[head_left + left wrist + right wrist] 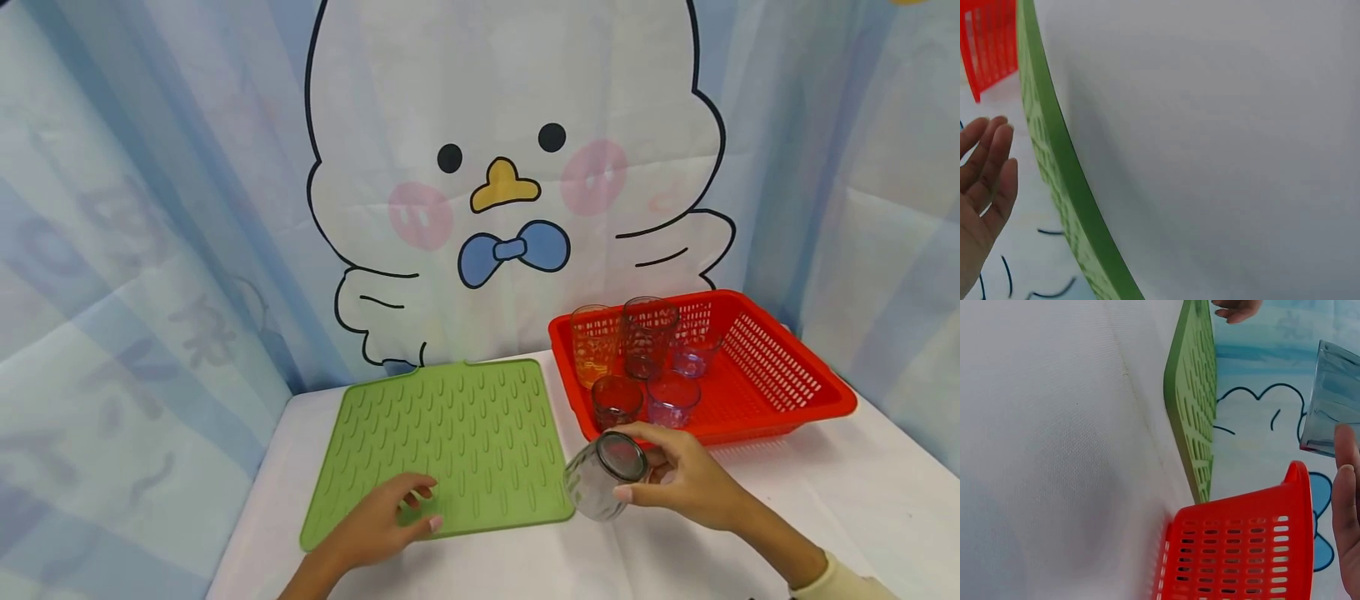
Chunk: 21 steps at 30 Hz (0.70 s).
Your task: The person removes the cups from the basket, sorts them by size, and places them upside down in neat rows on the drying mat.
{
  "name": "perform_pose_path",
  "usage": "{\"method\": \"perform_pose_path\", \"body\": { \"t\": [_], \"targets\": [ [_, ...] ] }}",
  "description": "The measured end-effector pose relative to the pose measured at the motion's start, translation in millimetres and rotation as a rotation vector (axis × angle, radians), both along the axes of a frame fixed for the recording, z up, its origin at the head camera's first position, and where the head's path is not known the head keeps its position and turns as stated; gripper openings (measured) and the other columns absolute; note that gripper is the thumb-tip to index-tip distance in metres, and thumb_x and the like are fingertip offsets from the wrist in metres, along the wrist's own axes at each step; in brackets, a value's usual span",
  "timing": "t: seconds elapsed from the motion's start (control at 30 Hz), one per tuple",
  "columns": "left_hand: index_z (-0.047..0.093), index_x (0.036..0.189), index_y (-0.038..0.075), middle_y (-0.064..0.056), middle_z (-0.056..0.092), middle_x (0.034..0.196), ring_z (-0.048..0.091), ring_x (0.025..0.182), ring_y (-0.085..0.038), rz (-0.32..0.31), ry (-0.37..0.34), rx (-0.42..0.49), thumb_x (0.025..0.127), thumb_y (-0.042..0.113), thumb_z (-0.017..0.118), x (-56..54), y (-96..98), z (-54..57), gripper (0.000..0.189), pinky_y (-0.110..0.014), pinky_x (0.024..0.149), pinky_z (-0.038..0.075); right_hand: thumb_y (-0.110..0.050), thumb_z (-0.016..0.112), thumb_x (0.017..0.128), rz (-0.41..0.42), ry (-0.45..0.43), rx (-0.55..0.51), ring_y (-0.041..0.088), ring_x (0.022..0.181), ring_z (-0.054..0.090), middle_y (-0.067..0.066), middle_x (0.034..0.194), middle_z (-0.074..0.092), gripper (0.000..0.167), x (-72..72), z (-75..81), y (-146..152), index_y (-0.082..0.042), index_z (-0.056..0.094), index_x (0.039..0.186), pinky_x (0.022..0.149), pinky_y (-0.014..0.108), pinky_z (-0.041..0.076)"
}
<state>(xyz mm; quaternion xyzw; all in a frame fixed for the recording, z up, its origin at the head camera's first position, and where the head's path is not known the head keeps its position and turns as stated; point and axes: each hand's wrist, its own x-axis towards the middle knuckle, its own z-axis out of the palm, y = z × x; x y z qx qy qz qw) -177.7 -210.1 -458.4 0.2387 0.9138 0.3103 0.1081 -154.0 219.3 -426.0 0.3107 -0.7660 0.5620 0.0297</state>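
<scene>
My right hand [693,482] grips a clear grey drinking glass [591,485] between thumb and fingers. The glass is tilted, its dark round end turned up towards the head camera, and it overlaps the front right corner of a green drying mat [450,442]. In the right wrist view the glass [1335,400] appears at the right edge, with fingers along its side. Over the mat's front left part, my left hand [384,518] is held with fingers loosely bent and nothing in them. The left wrist view catches this hand [985,181] at its left edge.
A red plastic basket [817,400] stands at the back right. Inside its left part are several glasses, among them a tall orange one [595,354] and a short purple one [675,404]. Curtains with a cartoon bird [502,100] hang behind the white table [757,500].
</scene>
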Motion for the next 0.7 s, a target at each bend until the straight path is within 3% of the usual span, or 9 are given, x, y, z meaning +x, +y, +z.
{"method": "perform_pose_path", "body": {
  "t": [0.37, 0.7],
  "targets": [
    [0.061, 0.126, 0.001, -0.009, 0.065, 0.116, 0.063, 0.095, -0.021, 0.067, 0.012, -0.016, 0.095, 0.036, 0.069, -0.8, -68.2, 6.1, 0.048, -0.03, 0.076, 0.053, 0.001, 0.078, 0.083, 0.008, 0.01, -0.006, 0.011, 0.063, 0.063, 0.001, 0.097, 0.073, 0.053, -1.6, -3.1, -1, -0.005, 0.059, 0.132, 0.052, 0.029, 0.054],
    [0.066, 0.112, 0.0, -0.004, 0.063, 0.095, 0.055, 0.078, -0.001, 0.062, -0.018, -0.049, 0.094, 0.032, 0.07, -6.6, -110.4, 0.8, 0.037, -0.026, 0.067, 0.05, -0.005, 0.079, 0.084, -0.031, -0.01, 0.038, 0.005, 0.056, 0.055, 0.004, 0.09, 0.067, 0.05, -0.8, -7.3, -2, -0.007, 0.06, 0.131, 0.049, 0.026, 0.049]
  ]
}}
